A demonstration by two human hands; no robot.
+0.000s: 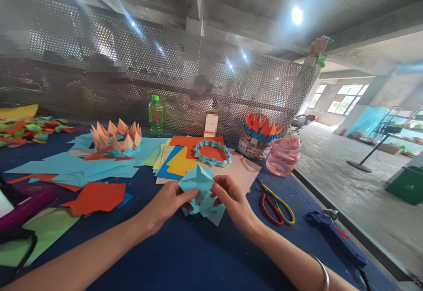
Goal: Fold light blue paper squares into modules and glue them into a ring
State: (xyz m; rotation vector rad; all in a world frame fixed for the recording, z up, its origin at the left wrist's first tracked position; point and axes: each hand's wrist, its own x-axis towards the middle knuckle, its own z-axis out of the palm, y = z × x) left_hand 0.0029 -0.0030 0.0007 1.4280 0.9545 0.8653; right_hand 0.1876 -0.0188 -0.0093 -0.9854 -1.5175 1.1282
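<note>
Between my hands is a light blue folded paper piece [197, 180] with a raised peak in its middle. My left hand [176, 197] pinches its left side, the thumb lying on the front. At its right edge my right hand [229, 196] pinches the paper between thumb and fingers. Just below, more light blue paper [214, 215] shows, partly hidden by the piece and my fingers. Beyond them a ring of folded light blue paper [213, 152] lies on orange and pale sheets.
Scissors [276, 203] and a blue glue gun [337, 236] lie at right. Behind them stand a pink plastic container [283, 156] and a tub with an orange-and-blue paper crown [261, 128]. At left are a peach paper crown [115, 137], blue sheets [82, 165] and an orange sheet [99, 196].
</note>
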